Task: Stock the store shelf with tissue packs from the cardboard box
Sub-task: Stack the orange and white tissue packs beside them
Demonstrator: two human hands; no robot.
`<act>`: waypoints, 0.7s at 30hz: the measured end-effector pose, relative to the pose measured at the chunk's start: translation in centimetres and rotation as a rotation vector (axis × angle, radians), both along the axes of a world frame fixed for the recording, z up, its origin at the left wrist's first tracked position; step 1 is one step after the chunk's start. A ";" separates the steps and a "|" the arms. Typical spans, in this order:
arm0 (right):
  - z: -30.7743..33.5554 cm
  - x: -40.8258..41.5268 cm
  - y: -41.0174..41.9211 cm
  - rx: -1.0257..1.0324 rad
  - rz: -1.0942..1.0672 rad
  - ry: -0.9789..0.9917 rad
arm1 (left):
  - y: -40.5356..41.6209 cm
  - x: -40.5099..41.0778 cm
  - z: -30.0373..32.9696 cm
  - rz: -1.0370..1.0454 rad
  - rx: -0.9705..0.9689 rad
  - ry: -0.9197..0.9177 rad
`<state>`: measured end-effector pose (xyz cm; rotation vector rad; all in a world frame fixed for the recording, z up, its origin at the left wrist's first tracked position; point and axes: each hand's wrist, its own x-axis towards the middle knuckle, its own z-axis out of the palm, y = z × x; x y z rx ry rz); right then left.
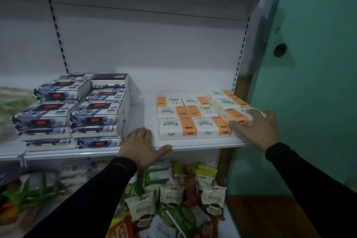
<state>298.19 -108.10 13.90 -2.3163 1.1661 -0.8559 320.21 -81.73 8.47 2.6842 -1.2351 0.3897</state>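
Several white-and-orange "Facial" tissue packs lie flat in rows on the right part of the white shelf. My right hand grips one more orange-and-white tissue pack at the row's front right corner, beside the shelf's right end. My left hand rests flat on the shelf's front edge, fingers spread, holding nothing, in the gap between the two groups of packs. The cardboard box is out of view.
Stacks of dark floral tissue packs fill the shelf's left part. Below, a lower shelf holds loose snack bags. A green wall stands right of the shelf unit. Bare shelf lies behind and between the groups.
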 end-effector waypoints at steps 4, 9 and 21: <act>-0.2 0.1 -0.7 0.001 -0.025 0.004 | -0.1 0.1 -0.2 0.000 -0.006 -0.024; -0.5 0.8 -1.7 0.017 -0.032 0.132 | -0.2 0.2 -0.3 0.015 -0.002 -0.032; -0.3 -0.1 0.1 -0.213 0.036 0.138 | 0.0 -0.5 0.7 0.009 0.020 0.019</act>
